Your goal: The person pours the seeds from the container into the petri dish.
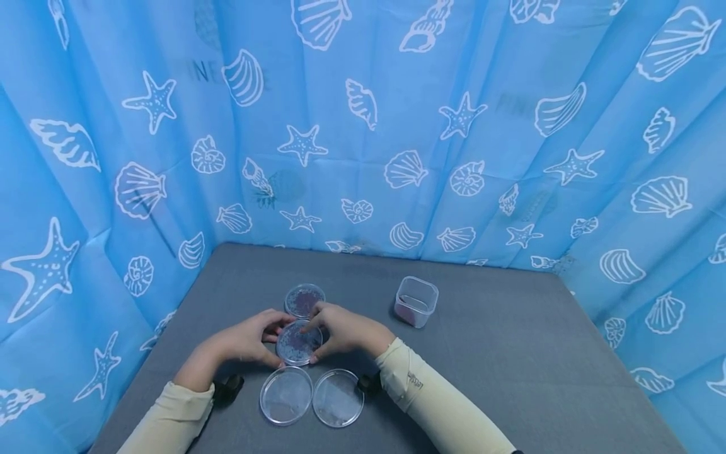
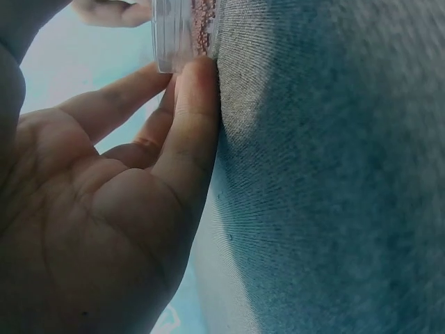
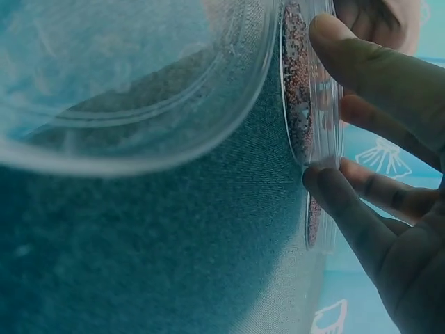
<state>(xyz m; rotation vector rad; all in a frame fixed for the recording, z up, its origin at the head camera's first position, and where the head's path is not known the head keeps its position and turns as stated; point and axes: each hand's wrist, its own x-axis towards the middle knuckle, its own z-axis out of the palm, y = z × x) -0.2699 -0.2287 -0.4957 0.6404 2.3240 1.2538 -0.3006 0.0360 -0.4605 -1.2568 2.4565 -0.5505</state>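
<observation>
A round clear petri dish with small reddish grains in it lies on the grey table, between both hands. My left hand holds its left side, thumb near the front and fingers toward the back. From the other side my right hand grips the rim, its fingertips against the clear wall. In the left wrist view the left fingertips touch the dish's edge close to the cloth. Just behind it sits a second petri dish with similar grains, partly hidden by the right hand.
Nearer the front edge, two clear round dish pieces lie side by side, the right one beside the right wrist. A clear rectangular tub with some reddish material stands to the right. A blue shell-print curtain surrounds the table.
</observation>
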